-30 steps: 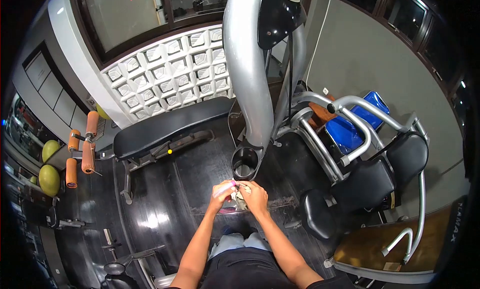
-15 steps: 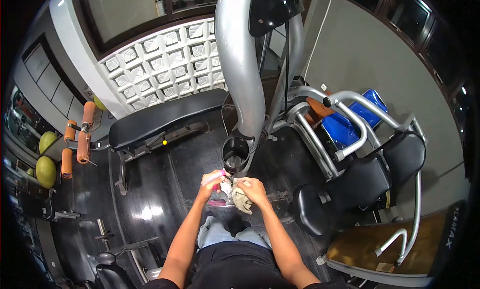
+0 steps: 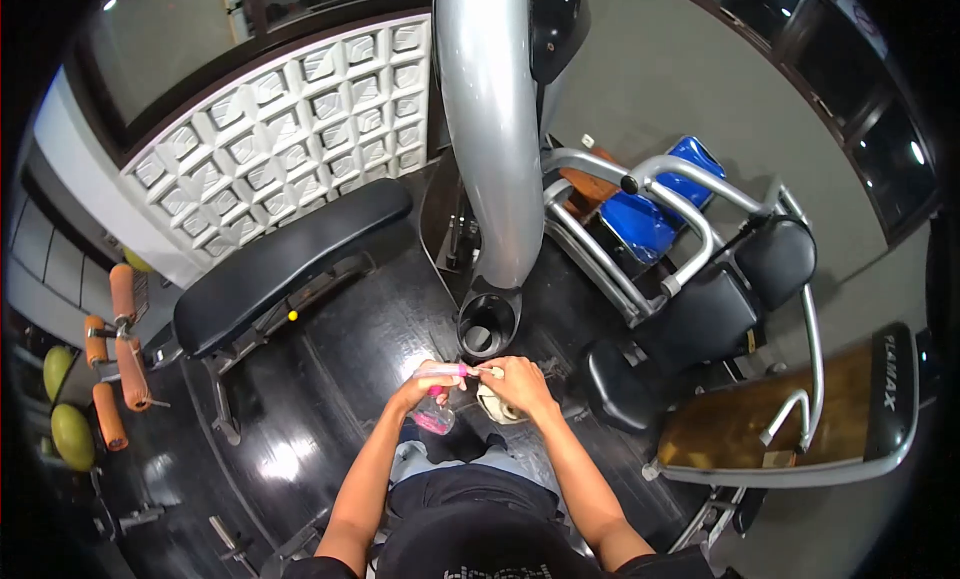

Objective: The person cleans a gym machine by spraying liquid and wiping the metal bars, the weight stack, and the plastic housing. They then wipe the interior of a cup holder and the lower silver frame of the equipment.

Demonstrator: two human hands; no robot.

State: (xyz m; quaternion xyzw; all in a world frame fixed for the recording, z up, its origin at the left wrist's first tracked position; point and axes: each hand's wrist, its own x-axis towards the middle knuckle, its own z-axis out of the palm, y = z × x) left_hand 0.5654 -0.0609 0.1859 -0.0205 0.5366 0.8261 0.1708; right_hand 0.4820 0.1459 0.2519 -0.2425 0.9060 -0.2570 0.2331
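My left hand [image 3: 424, 387] is closed around a spray bottle [image 3: 434, 420] with a pink-and-white spray head and some pink liquid in its clear body. The spray head points right, toward my other hand. A beige cloth [image 3: 497, 407] hangs below my right hand [image 3: 524, 385], which is closed on it with its fingertips right at the nozzle. Just beyond both hands is the black cup-shaped holder [image 3: 488, 325] at the foot of a thick, curved silver machine column [image 3: 492, 129].
A black padded bench [image 3: 290, 259] with orange foam rollers [image 3: 130, 371] stands at the left. To the right is a machine with black seat pads [image 3: 700, 324] and silver handles, near a blue folded chair [image 3: 640, 219]. A brown-gold panel [image 3: 780, 409] stands at the lower right.
The head view has shifted and turned. My hands have come closer together, with the right fingers now at the spray nozzle. More of the bottle's pink-filled body shows below my left hand.
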